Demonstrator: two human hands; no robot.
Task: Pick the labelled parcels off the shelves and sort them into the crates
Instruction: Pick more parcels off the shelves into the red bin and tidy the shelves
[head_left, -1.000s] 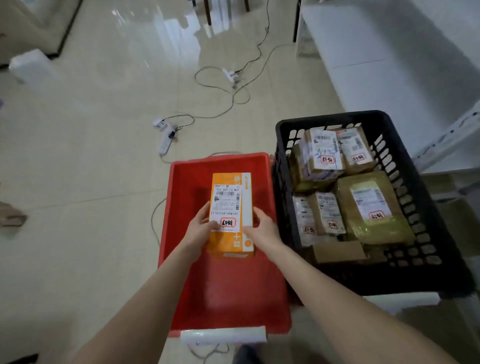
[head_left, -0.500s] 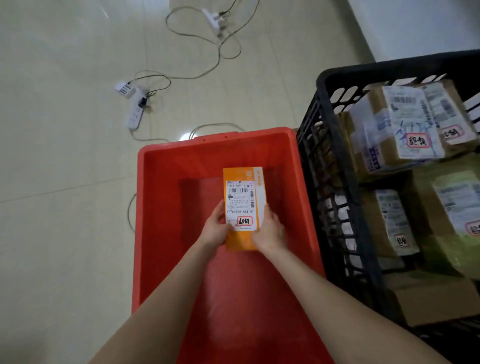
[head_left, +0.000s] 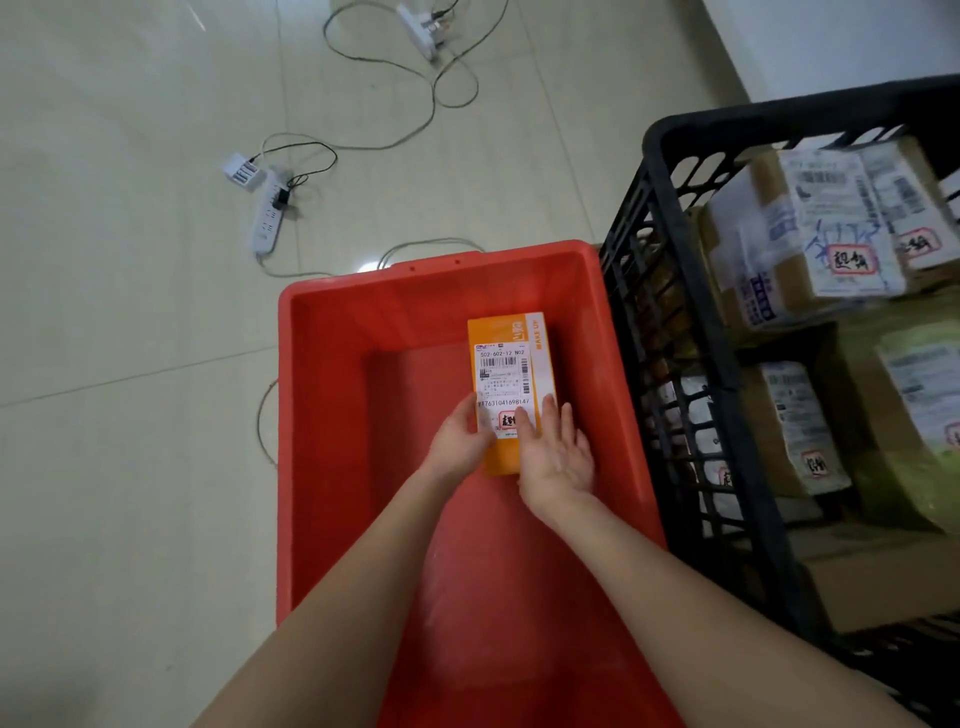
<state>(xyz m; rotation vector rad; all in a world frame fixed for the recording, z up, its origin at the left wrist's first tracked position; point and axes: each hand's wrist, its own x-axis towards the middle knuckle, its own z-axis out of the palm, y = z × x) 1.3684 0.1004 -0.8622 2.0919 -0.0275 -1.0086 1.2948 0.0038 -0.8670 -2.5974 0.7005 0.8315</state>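
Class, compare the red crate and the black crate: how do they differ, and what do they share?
The red crate has solid walls; the black crate has slotted ones. The red crate holds one orange parcel; the black crate holds several. Both are open-topped, side by side.

An orange parcel is showing a white label printed with black barcodes and a red-framed stamp. It is lying in a plain bright red crate. At three o'clock, a black lattice-walled crate is holding brown parcels bearing white labels, blue scribble and red stamps, plus an olive-green parcel. At eleven o'clock, a white power strip is lying on glossy cream floor tiles.
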